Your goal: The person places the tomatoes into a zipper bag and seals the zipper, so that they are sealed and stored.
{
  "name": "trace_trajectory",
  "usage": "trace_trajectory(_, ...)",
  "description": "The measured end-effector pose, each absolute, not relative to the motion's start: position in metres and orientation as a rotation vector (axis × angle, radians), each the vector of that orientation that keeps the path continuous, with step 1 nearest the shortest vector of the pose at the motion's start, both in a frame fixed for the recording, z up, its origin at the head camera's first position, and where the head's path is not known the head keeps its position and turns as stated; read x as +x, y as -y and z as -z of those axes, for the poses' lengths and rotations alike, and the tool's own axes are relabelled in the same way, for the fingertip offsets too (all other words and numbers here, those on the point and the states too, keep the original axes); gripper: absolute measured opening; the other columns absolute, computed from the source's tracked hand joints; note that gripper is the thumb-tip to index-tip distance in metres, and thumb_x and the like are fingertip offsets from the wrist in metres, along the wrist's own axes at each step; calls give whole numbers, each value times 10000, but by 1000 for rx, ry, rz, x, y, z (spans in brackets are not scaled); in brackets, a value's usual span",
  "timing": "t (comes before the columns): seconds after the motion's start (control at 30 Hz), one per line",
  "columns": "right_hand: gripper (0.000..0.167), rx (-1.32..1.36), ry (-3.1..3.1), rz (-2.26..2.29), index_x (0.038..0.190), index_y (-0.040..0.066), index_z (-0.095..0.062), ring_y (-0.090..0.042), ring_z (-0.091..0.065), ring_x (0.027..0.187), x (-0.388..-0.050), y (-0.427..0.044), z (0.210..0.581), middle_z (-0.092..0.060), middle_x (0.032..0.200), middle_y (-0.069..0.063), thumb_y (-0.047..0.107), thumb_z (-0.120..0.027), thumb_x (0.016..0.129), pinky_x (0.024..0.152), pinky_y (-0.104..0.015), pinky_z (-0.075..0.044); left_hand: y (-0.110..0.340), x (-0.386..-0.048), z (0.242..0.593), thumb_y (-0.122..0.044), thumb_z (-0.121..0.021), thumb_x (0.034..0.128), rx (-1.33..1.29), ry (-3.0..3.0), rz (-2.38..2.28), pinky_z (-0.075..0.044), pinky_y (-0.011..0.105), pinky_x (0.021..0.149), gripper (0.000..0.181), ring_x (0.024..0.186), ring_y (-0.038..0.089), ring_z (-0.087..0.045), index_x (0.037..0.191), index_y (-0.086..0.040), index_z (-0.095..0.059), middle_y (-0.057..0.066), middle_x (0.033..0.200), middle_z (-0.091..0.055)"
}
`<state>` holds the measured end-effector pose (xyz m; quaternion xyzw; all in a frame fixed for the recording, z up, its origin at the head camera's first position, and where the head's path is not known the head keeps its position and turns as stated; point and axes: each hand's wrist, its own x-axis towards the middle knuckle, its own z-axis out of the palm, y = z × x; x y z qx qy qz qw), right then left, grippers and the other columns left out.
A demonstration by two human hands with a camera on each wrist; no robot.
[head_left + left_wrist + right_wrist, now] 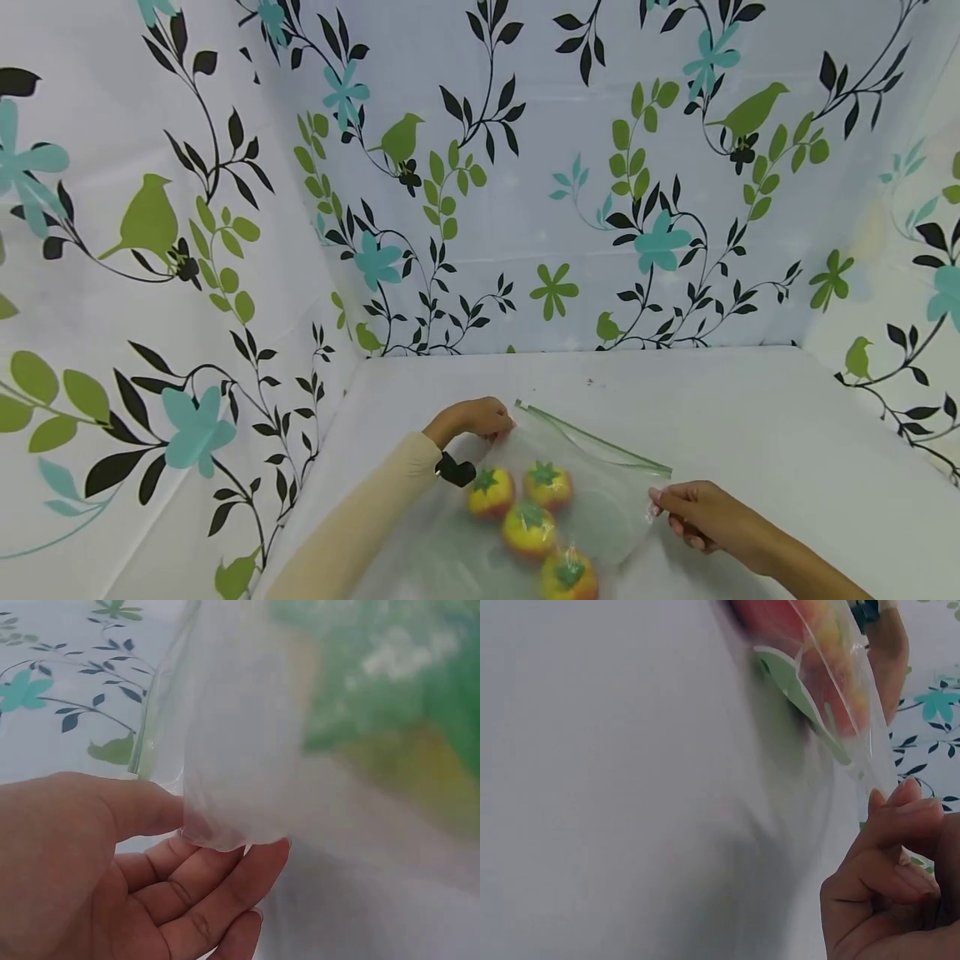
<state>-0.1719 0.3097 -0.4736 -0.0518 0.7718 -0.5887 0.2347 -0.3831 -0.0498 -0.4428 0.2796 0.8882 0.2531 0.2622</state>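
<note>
A clear zip bag with a green zip strip along its top edge is held between both hands over the white table. Inside lie several yellow-and-red fruits with green leafy tops, perhaps toy persimmons or tomatoes. The left hand pinches the bag's left side just below the zip; in the left wrist view its thumb and fingers grip the plastic edge. On the opposite side, the right hand pinches the bag's right edge below the zip end. In the right wrist view a green-and-white printed shape shows on the bag.
The white table runs back to a wall hung with a sheet printed with leaves, birds and flowers. More of this sheet covers the left and right sides. A dark band sits at the left wrist.
</note>
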Motion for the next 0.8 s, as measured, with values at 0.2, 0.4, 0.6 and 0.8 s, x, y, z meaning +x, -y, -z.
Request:
trace_trajectory(0.2,469,-237,-2142,1543,1063,-32,-655,-91,-388,559,-191,-316,474,-542,725,31,399,-481,1129,480,-225,-282,84,-362,453,-262,-578,1054,635,-2349,-893,-396,278,636,353,636,124,-464,732,-119,-592,-21,658,-506)
trace_trajectory(0.4,436,-294,-2225,1459,1013,-44,-611,-103,-388,584,-208,-314,472,-569,783,-8,367,-515,1120,495,-243,-299,106,-344,453,-239,-637,1052,612,-2288,-995,-511,293,726,210,750,129,-623,961,-53,-670,9,797,-666)
trace_trajectory(0.6,361,-311,-2328,1416,1095,29,-631,-106,-380,575,-228,-305,472,-541,786,-24,380,-552,1104,495,-243,-337,115,-340,449,-170,-652,1044,627,-2235,-1065,-523,318,746,171,783,168,-689,1174,-62,-628,46,862,-693)
trace_trajectory(0.8,306,-390,-2435,1372,1057,44,-647,-94,-373,557,-239,-294,469,-512,772,-31,346,-608,1082,490,-237,-361,120,-343,451,-202,-603,1081,762,-2374,-1004,-524,317,751,156,840,192,-686,1089,-51,-644,52,965,-699)
